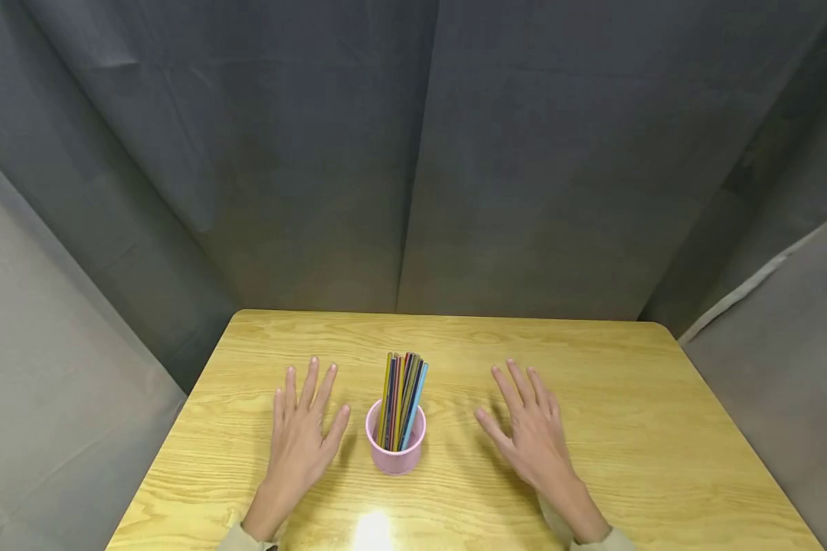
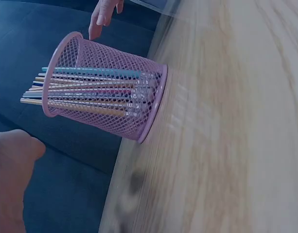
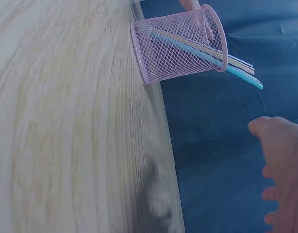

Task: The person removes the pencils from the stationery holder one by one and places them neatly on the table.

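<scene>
A pink mesh pencil cup (image 1: pixel 397 461) stands upright on the wooden table (image 1: pixel 593 428), between my two hands. Several pencils (image 1: pixel 401 398) lean in it, a light blue one at the right side. To the cup's left my left hand (image 1: pixel 302 438) hovers palm down with fingers spread, holding nothing. On the other side my right hand (image 1: pixel 532 438) is spread in the same way, apart from the cup and casting a shadow on the wood. Through the mesh of the cup (image 2: pixel 105 53) in the left wrist view, the pencils' lower ends show near its base.
Dark grey curtains (image 1: pixel 317 168) hang behind the table's far edge. Lighter grey cloth (image 1: pixel 55 367) drapes the left side, and more cloth (image 1: pixel 786 367) hangs at the right. A bright light reflection lies on the tabletop near the front.
</scene>
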`<state>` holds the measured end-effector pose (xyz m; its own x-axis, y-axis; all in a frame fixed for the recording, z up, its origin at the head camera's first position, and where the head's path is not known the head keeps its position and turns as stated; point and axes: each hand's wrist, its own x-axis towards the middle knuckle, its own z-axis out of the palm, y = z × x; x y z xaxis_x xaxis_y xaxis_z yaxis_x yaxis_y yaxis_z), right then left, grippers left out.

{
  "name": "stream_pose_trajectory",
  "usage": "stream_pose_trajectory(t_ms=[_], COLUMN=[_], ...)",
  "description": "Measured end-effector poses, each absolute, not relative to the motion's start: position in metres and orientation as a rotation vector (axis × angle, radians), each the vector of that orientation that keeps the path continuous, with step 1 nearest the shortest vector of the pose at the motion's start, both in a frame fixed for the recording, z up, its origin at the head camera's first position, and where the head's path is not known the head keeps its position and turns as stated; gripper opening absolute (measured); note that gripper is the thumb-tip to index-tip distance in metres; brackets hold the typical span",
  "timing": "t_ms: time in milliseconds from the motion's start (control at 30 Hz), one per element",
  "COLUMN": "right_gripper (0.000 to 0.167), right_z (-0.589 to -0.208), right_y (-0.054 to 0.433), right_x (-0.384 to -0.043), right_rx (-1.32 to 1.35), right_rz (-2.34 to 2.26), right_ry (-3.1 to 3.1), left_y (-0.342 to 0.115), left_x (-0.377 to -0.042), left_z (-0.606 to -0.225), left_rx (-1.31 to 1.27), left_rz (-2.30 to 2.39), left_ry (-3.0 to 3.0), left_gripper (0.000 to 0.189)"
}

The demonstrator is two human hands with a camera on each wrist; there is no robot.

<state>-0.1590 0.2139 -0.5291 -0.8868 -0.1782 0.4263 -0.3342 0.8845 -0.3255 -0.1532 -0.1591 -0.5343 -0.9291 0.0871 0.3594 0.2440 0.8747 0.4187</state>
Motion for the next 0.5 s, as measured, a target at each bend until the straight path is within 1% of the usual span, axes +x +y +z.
stream_pose_trajectory(t_ms=[133, 267, 333, 500], right_gripper=[0.073, 0.066, 0.062, 0.052], right_z=[-0.529, -0.527, -0.527, -0.525], right_y=[0.211, 0.207, 0.204, 0.195], right_x=[-0.161, -0.164, -0.165, -0.171], right_rx=[0.435, 0.517, 0.574, 0.764], right_rz=[0.602, 0.688, 0.756, 0.959], right_ry=[-2.566, -2.449, -2.382, -2.185], left_y=[-0.158, -0.157, -0.158, -0.158], left_x=[-0.153, -0.153, -0.154, -0.155], left_z=[-0.536, -0.538, -0.541, -0.55], left_rx=[-0.261, -0.316, -0.36, -0.462], left_rz=[-0.82, -1.096, -1.234, -1.53], left_ry=[-2.716, -2.689, -2.662, -2.653], left_gripper=[0.069, 0.073, 0.082, 0.115])
